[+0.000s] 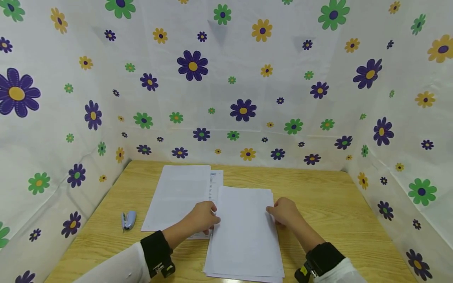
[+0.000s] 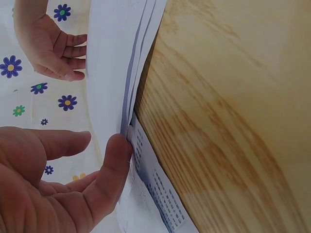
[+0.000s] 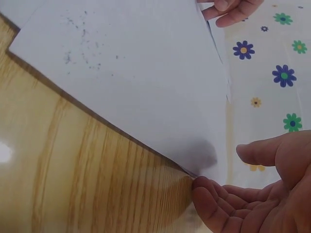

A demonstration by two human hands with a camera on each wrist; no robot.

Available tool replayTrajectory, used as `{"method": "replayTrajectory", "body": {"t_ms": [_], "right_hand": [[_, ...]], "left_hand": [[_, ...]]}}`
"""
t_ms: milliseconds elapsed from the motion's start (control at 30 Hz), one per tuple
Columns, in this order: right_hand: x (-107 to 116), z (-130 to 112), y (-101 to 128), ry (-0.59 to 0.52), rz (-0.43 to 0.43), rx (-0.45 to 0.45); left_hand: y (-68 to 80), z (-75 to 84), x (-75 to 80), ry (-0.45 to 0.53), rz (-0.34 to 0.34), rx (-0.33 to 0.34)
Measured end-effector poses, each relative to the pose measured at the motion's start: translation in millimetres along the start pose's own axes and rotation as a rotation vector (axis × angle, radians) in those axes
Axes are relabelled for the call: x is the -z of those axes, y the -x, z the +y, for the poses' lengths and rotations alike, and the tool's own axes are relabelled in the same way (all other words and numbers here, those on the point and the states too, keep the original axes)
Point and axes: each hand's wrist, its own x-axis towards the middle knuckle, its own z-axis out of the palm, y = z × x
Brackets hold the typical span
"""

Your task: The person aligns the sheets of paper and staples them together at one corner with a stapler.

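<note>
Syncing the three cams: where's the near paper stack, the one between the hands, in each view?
Head: paper stack at bottom centre, between both hands.
Left wrist: its edge runs down from the top, left hand touching it.
Right wrist: fills the upper left.
Shared landmark: wooden table.

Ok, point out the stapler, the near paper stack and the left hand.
stapler (image 1: 129, 219), head view, middle of its body.
near paper stack (image 1: 244, 239), head view, top sheet's centre.
left hand (image 1: 202, 217), head view, back of the hand.
</note>
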Motion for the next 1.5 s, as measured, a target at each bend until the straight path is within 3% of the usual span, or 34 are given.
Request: {"method": "replayTrajectory", "body": {"t_ms": [700, 933, 1233, 1500], "right_hand": [[1.3, -18.7, -2.5, 0.122, -0.016, -0.044], [-1.4, -36.9, -5.2, 0.145, 0.006, 0.033], [-17.5, -78.3, -5.7, 0.071, -0.021, 0.113], [-35.5, -125.2, -2.3, -0.029, -0.076, 0.126]], "left_hand": [[2.9, 7.7, 3.0, 0.005, 0.011, 0.031], [5.5, 8.2, 5.8, 0.003, -0.004, 0.027], [1.7, 2.2, 29.5, 0.0, 0.035, 0.043], [2.6, -8.8, 58.6, -0.069, 0.108, 0.087]]}}
